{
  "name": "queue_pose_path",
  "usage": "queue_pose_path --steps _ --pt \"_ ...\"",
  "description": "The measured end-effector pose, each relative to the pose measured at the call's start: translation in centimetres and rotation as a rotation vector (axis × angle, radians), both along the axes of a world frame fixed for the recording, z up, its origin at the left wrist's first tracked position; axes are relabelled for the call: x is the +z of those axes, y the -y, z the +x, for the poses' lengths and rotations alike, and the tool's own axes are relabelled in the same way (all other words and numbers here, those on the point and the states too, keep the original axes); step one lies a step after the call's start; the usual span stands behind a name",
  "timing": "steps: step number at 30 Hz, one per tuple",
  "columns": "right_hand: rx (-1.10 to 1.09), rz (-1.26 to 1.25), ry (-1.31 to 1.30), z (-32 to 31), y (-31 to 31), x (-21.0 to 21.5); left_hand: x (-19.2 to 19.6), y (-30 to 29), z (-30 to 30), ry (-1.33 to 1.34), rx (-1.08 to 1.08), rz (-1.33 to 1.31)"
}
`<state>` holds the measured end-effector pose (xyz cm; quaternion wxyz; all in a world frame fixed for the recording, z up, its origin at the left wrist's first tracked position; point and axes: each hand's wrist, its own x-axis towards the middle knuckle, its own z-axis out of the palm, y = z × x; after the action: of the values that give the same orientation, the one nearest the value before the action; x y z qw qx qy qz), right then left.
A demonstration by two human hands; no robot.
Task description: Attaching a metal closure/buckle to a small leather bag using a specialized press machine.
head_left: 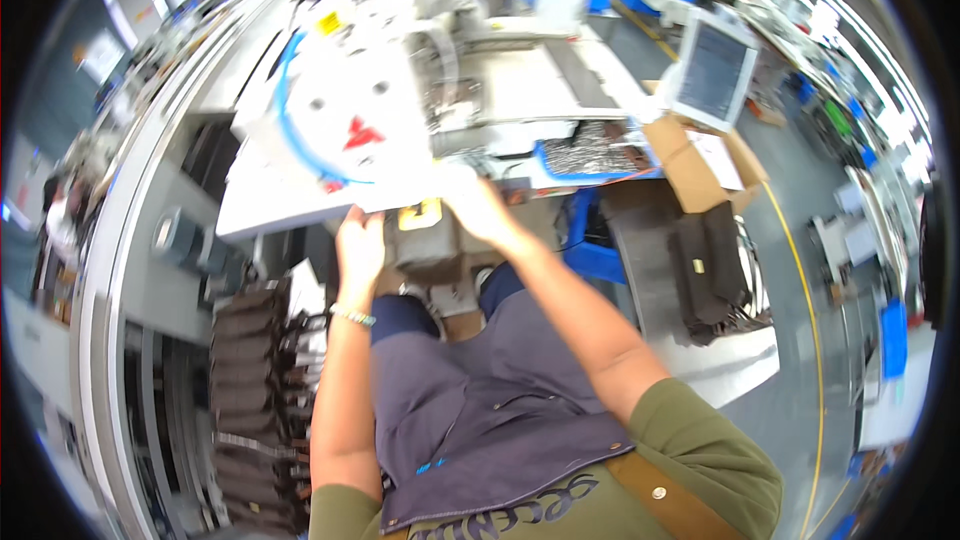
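A large white industrial sewing machine [400,90] with a blue hose [286,110] along its side stands right in front of me. My left hand [361,243] is raised at its front edge, fingers drawn together; whatever they pinch is hidden or too small to make out. Farther right, my right hand [466,196] reaches in beside the machine head. Glare and motion blur wash out its fingers, so its grip does not show. Below and between the hands is a dark box-shaped part with a yellow label [425,215].
Stacked dark fabric pieces [250,410] stand at my left, with another dark bundle [710,275] on the side table at right. A blue tray of small parts [595,152], an open cardboard box [700,165] and a monitor [713,70] are also at right.
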<state>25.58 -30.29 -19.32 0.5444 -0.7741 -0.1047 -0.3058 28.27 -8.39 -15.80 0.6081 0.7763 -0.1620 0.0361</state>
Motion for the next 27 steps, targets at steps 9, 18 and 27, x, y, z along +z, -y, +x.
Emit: queue_pose_path --steps 9,18,27 --pt "0.035 -0.016 -0.297 -3.9 -0.6 1.0 -2.7 -0.4 1.7 -0.255 -0.290 -0.202" --pt "0.080 0.278 -0.326 -2.3 -0.8 2.5 -2.5 -0.3 3.9 -0.107 -0.204 -0.237" --pt "0.181 0.091 -0.183 -13.7 -4.2 2.9 -0.9 -3.7 -8.0 0.243 -0.146 0.204"
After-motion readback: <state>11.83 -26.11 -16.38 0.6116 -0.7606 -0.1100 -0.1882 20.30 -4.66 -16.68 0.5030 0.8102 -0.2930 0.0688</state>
